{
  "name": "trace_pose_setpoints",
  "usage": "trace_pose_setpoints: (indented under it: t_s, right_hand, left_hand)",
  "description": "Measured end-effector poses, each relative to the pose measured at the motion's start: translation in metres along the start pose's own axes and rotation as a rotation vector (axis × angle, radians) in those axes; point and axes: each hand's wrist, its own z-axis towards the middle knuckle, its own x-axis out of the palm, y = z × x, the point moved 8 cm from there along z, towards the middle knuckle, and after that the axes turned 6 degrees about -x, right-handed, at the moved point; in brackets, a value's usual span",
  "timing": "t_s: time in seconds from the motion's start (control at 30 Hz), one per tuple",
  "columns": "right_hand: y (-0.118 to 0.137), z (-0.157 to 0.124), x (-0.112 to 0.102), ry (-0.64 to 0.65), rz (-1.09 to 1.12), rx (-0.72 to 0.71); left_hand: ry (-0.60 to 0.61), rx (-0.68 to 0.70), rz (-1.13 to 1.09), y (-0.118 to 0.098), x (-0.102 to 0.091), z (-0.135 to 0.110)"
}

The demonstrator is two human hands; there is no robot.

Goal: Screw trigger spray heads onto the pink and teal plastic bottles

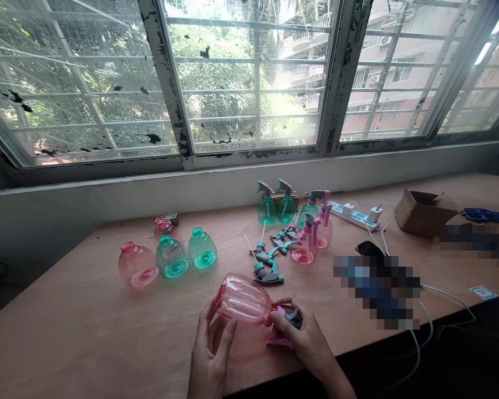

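Note:
A clear pink spray bottle (245, 299) lies tilted on its side between my two hands, just above the table. My left hand (216, 343) wraps its fingers and thumb around the bottle's base end. At the neck, my right hand (301, 330) is closed on the spray head (291, 317), which is grey with a pink collar and pink trigger. The spray head meets the bottle's mouth; whether it is screwed tight is hidden by my fingers. Beyond the bottle lie several loose grey and teal spray heads (270, 274) with thin tubes.
Open-topped pink bottles (137, 266) and green bottles (172, 257) stand at the left. Spray bottles with heads on, green (266, 210) and pink (303, 249), stand further back. A power strip (353, 216), a cardboard box (426, 213), a phone (370, 248) and cables occupy the right.

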Motion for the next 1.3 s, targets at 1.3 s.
trace_pose_setpoints:
  t_s: [1.3]
  right_hand:
    - [0.007,0.000,0.002,-0.007,0.003,0.011]
  left_hand:
    - [0.047,-0.025,-0.065,0.027,-0.013,0.012]
